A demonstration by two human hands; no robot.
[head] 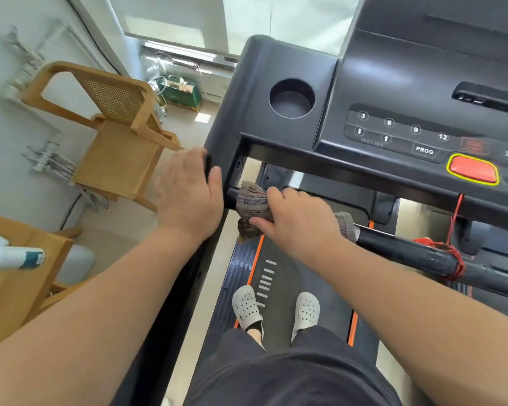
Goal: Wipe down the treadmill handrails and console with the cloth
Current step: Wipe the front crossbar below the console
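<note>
I stand on a black treadmill. Its console (393, 83) fills the upper right, with number buttons, a PROG key and a red stop button (472, 169). A black front handrail bar (408, 250) runs below the console. My right hand (299, 224) is wrapped around this bar near its left end, gripping a grey-brown striped cloth (251, 205) against it. My left hand (188, 194) lies over the left side handrail (208, 168), fingers curled on its top; the rail under the palm is hidden.
A round cup holder (291, 98) sits in the console's left wing. A red safety cord (455, 215) hangs to a clip on the bar. A wooden chair (112, 142) and a wooden table (15, 288) stand to the left. My feet in grey clogs (276, 309) are on the belt.
</note>
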